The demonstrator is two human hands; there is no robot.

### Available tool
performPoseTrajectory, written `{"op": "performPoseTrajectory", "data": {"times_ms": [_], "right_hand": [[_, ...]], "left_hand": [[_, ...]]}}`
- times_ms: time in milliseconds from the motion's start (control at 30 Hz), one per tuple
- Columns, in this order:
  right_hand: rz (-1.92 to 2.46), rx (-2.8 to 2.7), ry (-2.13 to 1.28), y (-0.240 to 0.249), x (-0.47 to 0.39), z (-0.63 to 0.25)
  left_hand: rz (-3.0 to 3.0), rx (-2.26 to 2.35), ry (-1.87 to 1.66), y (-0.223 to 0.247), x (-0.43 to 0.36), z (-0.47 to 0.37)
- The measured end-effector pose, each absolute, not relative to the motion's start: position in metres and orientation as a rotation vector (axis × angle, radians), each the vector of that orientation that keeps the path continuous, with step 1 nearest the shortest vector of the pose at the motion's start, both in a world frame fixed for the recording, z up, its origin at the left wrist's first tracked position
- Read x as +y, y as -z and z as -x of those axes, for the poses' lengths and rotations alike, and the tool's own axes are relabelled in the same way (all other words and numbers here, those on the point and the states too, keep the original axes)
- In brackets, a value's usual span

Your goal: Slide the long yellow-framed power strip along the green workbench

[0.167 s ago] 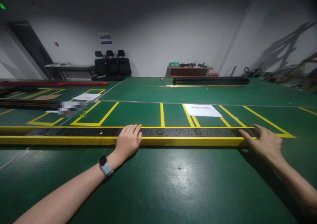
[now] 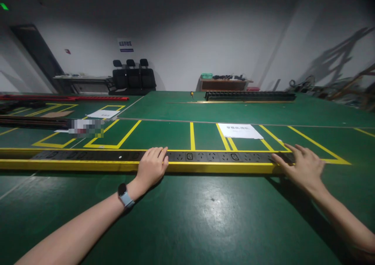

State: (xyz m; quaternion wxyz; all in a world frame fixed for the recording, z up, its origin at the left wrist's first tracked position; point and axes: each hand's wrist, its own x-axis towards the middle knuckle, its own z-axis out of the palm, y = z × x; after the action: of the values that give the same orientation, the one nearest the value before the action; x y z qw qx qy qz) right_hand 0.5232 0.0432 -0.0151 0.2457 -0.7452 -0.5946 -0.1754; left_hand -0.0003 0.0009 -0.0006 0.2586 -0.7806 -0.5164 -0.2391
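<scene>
A long power strip (image 2: pixel 211 156) with a black socket face and yellow sides lies across the green table (image 2: pixel 205 218), parallel to its near edge. My left hand (image 2: pixel 151 166) lies palm down on the strip near its middle, fingers together and curled over the near yellow side. A watch (image 2: pixel 124 195) is on that wrist. My right hand (image 2: pixel 303 167) rests on the strip's right end with its fingers spread over the black face.
Yellow tape lines (image 2: pixel 191 135) mark boxes beyond the strip, with a white sheet (image 2: pixel 239 130) in one. Further black strips (image 2: pixel 249 96) lie at the back, and red and black bars (image 2: pixel 64 98) at the left. Chairs (image 2: pixel 133 74) and a shelf (image 2: pixel 224 83) stand by the wall.
My right hand has slid a little to the left along the strip's right end. The left hand and the strip have stayed where they were.
</scene>
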Motion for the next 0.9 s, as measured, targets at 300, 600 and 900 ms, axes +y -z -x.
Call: {"op": "performPoseTrajectory", "data": {"times_ms": [300,600,900], "right_hand": [[1.976,-1.768,0.339,0.022,0.045,-0.504],[1.915,-1.743,0.312,0.019,0.044,-0.519],[1.887,-1.647,0.310,0.007,0.033,-0.511]], "left_hand": [[2.129,-1.413,0.639,0.002,0.001,0.001],[2.130,-1.416,0.643,0.001,0.002,0.001],[2.128,-1.409,0.654,0.000,0.000,0.001]]}}
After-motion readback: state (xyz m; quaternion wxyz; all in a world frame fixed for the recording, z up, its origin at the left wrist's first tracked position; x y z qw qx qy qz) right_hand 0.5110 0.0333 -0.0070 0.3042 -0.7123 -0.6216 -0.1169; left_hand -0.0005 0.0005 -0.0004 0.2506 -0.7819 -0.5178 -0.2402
